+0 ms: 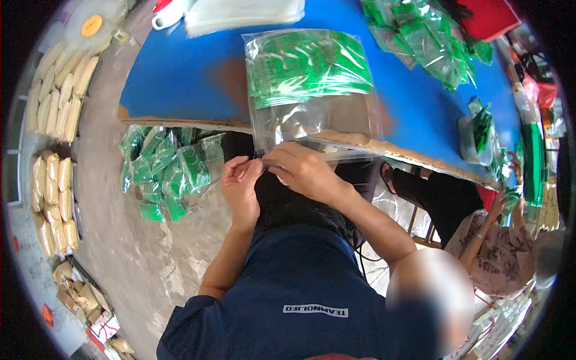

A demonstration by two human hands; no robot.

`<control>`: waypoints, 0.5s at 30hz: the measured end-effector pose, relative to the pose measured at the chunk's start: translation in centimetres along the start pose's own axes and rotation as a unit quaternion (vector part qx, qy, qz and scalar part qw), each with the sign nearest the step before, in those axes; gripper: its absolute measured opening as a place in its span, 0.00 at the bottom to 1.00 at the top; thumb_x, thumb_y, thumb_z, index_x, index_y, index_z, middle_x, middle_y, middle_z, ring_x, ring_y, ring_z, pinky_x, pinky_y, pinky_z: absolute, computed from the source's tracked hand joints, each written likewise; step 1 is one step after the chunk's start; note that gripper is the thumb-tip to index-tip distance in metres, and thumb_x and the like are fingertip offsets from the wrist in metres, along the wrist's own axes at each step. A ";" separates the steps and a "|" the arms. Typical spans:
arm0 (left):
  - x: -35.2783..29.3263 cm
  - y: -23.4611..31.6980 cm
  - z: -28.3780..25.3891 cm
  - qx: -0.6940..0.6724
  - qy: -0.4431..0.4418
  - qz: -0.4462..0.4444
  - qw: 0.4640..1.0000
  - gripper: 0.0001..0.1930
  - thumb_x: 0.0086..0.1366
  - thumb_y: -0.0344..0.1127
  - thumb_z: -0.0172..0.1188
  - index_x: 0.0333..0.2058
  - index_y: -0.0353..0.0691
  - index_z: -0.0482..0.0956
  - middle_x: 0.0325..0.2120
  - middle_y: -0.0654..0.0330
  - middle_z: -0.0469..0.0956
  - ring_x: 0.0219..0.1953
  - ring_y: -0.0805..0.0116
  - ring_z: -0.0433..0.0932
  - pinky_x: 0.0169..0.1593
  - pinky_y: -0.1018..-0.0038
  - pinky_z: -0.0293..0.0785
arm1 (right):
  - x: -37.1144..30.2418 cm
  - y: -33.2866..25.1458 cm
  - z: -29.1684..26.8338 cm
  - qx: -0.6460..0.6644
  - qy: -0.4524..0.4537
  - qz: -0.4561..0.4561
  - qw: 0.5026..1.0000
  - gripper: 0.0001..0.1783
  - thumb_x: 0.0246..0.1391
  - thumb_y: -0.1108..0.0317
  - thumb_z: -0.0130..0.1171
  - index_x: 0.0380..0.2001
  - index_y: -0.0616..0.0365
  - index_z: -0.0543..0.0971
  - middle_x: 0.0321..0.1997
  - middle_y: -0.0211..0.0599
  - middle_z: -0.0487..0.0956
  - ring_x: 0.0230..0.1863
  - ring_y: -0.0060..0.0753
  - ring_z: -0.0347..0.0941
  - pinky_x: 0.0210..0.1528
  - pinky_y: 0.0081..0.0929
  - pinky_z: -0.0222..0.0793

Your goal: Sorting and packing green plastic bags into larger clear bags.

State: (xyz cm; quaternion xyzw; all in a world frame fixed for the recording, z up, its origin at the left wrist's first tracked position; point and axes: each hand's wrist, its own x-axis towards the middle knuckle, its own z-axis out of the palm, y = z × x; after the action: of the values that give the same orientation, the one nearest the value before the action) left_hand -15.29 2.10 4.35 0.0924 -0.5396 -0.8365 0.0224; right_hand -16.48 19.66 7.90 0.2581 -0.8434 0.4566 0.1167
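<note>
A large clear plastic bag lies over the near edge of the blue table, with flat green packets showing in its far half. Its open-looking near part hangs past the edge toward my lap. At the bag's near left corner, my left hand has its thumb and forefinger pinched together on the plastic. My right hand comes in from the right, fingers bent and pinching the same corner right beside the left fingertips. Exactly how the film lies between the fingers is hidden.
The blue table holds white plastic sheets and loose green packets. More green packets lie on the floor at left. Filled tan bags are stacked far left. A co-worker sits at right beside a clear tub.
</note>
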 end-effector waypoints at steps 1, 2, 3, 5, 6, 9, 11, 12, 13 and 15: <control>-0.3 0.1 0.3 0.000 -0.008 -0.001 1.000 0.14 0.61 0.22 0.66 0.44 0.35 0.75 0.35 0.56 0.82 0.39 0.72 0.81 0.47 0.76 0.78 | -0.1 -0.1 -0.1 -0.005 0.006 0.002 1.000 0.11 0.50 0.72 0.63 0.39 0.59 0.79 0.38 0.44 0.78 0.41 0.51 0.76 0.42 0.41 0.74; -0.4 0.3 0.3 0.009 0.002 -0.016 1.000 0.14 0.61 0.22 0.66 0.44 0.35 0.75 0.36 0.55 0.83 0.40 0.72 0.81 0.47 0.76 0.78 | 0.0 -0.1 0.0 0.005 0.002 0.014 1.000 0.09 0.51 0.71 0.63 0.36 0.59 0.78 0.36 0.44 0.77 0.40 0.51 0.76 0.41 0.42 0.74; -0.6 0.5 0.4 0.018 0.011 -0.030 0.999 0.13 0.61 0.23 0.66 0.44 0.35 0.75 0.37 0.55 0.83 0.40 0.72 0.81 0.47 0.76 0.79 | 0.1 -0.1 0.0 0.015 -0.002 0.026 1.000 0.08 0.51 0.71 0.62 0.34 0.60 0.77 0.34 0.43 0.77 0.38 0.52 0.76 0.40 0.43 0.74; -0.3 0.6 -0.1 0.035 -0.002 -0.038 0.999 0.14 0.62 0.23 0.65 0.46 0.34 0.75 0.39 0.53 0.83 0.43 0.69 0.82 0.50 0.73 0.78 | 0.1 0.1 0.2 0.004 -0.005 0.032 0.999 0.07 0.51 0.70 0.62 0.31 0.60 0.76 0.33 0.43 0.78 0.37 0.52 0.77 0.38 0.44 0.73; 0.5 1.1 -0.2 0.111 -0.029 0.039 0.993 0.15 0.66 0.29 0.62 0.50 0.34 0.73 0.42 0.53 0.81 0.46 0.66 0.80 0.53 0.71 0.77 | 0.2 -0.2 -0.1 0.005 -0.021 0.044 0.999 0.07 0.50 0.70 0.62 0.31 0.60 0.76 0.33 0.44 0.78 0.37 0.52 0.77 0.38 0.44 0.73; 7.4 5.0 4.2 0.184 -0.108 0.177 0.961 0.27 0.73 0.43 0.53 0.63 0.32 0.64 0.58 0.49 0.72 0.60 0.61 0.71 0.65 0.66 0.64 | 0.3 -0.6 0.1 -0.016 0.027 0.024 0.999 0.06 0.47 0.72 0.64 0.29 0.58 0.77 0.25 0.40 0.76 0.28 0.48 0.76 0.32 0.42 0.72; 10.4 8.3 10.8 0.289 -0.171 0.098 0.937 0.38 0.70 0.56 0.53 0.69 0.35 0.56 0.68 0.46 0.57 0.71 0.57 0.53 0.71 0.63 0.50 | 0.3 -0.6 -0.1 -0.073 0.029 0.020 0.997 0.07 0.47 0.69 0.63 0.28 0.58 0.76 0.25 0.40 0.76 0.29 0.48 0.76 0.32 0.42 0.72; 14.0 6.4 11.3 0.342 -0.189 0.098 0.915 0.39 0.70 0.58 0.52 0.69 0.37 0.56 0.69 0.46 0.55 0.72 0.56 0.52 0.72 0.62 0.48 | 0.5 -0.7 0.3 -0.059 0.018 0.001 0.998 0.07 0.47 0.69 0.63 0.27 0.58 0.75 0.25 0.40 0.76 0.28 0.49 0.76 0.32 0.42 0.72; 17.4 4.4 11.2 0.394 -0.212 0.099 0.889 0.40 0.69 0.60 0.52 0.69 0.38 0.56 0.70 0.46 0.54 0.72 0.55 0.51 0.72 0.61 0.47 | 0.0 -0.7 0.3 -0.047 0.009 -0.014 0.999 0.07 0.46 0.68 0.62 0.27 0.58 0.75 0.25 0.40 0.76 0.28 0.49 0.76 0.32 0.42 0.72; 19.4 2.9 10.4 0.451 -0.175 0.076 0.872 0.41 0.68 0.62 0.52 0.70 0.42 0.55 0.71 0.48 0.50 0.73 0.56 0.50 0.73 0.62 0.45 | -2.1 -2.0 -3.1 0.040 -0.068 0.013 0.997 0.08 0.47 0.68 0.63 0.27 0.58 0.74 0.24 0.39 0.75 0.27 0.46 0.75 0.30 0.39 0.71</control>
State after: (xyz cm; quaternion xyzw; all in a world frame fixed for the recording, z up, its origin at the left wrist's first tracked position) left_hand -36.36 7.61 8.64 -0.0967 -0.8588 -0.5003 -0.0528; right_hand -13.75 21.98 10.12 0.2824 -0.8339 0.4723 0.0426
